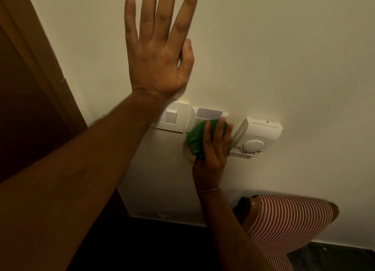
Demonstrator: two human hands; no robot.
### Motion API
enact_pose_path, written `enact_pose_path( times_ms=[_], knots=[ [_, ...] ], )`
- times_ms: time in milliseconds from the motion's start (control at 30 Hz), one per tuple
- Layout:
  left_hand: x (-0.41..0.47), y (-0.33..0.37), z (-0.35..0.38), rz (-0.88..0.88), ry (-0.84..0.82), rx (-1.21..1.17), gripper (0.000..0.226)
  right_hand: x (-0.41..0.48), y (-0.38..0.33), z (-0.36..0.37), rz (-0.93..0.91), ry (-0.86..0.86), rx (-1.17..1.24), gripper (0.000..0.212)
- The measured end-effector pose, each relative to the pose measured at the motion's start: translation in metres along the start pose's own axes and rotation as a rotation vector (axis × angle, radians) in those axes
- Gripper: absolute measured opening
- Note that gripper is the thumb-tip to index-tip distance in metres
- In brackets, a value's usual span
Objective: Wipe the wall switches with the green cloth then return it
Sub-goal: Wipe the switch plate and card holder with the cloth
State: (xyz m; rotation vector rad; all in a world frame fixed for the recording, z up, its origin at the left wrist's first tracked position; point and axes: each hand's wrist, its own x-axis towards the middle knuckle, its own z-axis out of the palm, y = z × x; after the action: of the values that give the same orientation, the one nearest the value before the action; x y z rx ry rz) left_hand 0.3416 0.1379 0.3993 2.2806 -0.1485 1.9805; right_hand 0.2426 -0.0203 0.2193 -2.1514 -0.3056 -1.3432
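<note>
The crumpled green cloth [195, 139] is bunched in the right hand [213, 149], pressed on the white key-card switch plate [209, 116]. The left hand [158, 53] lies flat, fingers spread, above the white rocker switch [172, 117]. A white dial thermostat [257, 135] crowds its right.

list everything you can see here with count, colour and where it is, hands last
wall: one, cream, fills most of the view
door: one, dark brown wood, left edge
light switch: one, white, on the wall below the left palm
card holder switch: one, white, right of the light switch, pale card in its slot
thermostat: one, white with a round dial, right of the card holder
green cloth: one, bunched, pressed on the card holder's lower part
striped seat cushion: one, red and white, lower right by the wall
floor: dark, bottom right
left hand: open, flat on the wall above the switches
right hand: holding the cloth against the card holder
</note>
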Motion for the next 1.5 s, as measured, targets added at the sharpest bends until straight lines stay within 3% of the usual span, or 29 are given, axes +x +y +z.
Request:
enact_pose_path(
  times_ms=[100,267,333,467,633,800,900,1067,1167,1300,1433,1500],
  knots=[
    [0.001,0.000,0.000,0.006,-0.004,-0.013,0.056,-0.009,0.009,-0.007,-0.009,-0.054,-0.021,0.062],
    [0.001,0.000,-0.001,0.017,-0.004,-0.040,0.057,-0.018,0.009,0.000,-0.018,-0.073,-0.009,0.045],
    [0.001,0.000,0.000,0.021,-0.003,-0.045,0.057,-0.017,-0.003,0.008,0.024,-0.068,0.011,0.053],
    [0.002,-0.001,-0.001,0.014,-0.009,-0.060,0.058,-0.014,-0.032,0.028,-0.012,-0.173,-0.006,0.094],
    [0.005,-0.001,-0.004,0.024,-0.034,-0.077,0.059,-0.014,-0.020,0.021,-0.069,-0.169,-0.052,0.078],
    [0.004,0.000,-0.003,0.034,-0.033,-0.090,0.060,-0.017,0.006,0.000,0.061,-0.051,-0.050,0.054],
    [0.005,0.001,-0.004,0.032,-0.039,-0.097,0.062,-0.014,-0.011,0.009,0.089,-0.064,-0.006,0.069],
    [0.006,0.002,-0.007,0.021,-0.067,-0.100,0.063,-0.008,-0.039,0.026,-0.050,-0.202,0.036,0.085],
    [0.007,0.003,-0.010,0.017,-0.084,-0.093,0.063,-0.007,-0.032,0.019,-0.092,-0.224,-0.004,0.085],
    [0.008,0.003,-0.013,0.002,-0.100,-0.088,0.062,-0.011,-0.004,0.000,-0.059,-0.131,-0.041,0.079],
    [0.010,0.004,-0.012,0.018,-0.104,-0.095,0.063,-0.013,0.008,-0.004,-0.040,-0.123,-0.042,0.064],
    [0.009,0.003,-0.012,0.017,-0.103,-0.083,0.064,-0.012,0.000,0.001,-0.015,-0.131,-0.034,0.072]
  ],
)
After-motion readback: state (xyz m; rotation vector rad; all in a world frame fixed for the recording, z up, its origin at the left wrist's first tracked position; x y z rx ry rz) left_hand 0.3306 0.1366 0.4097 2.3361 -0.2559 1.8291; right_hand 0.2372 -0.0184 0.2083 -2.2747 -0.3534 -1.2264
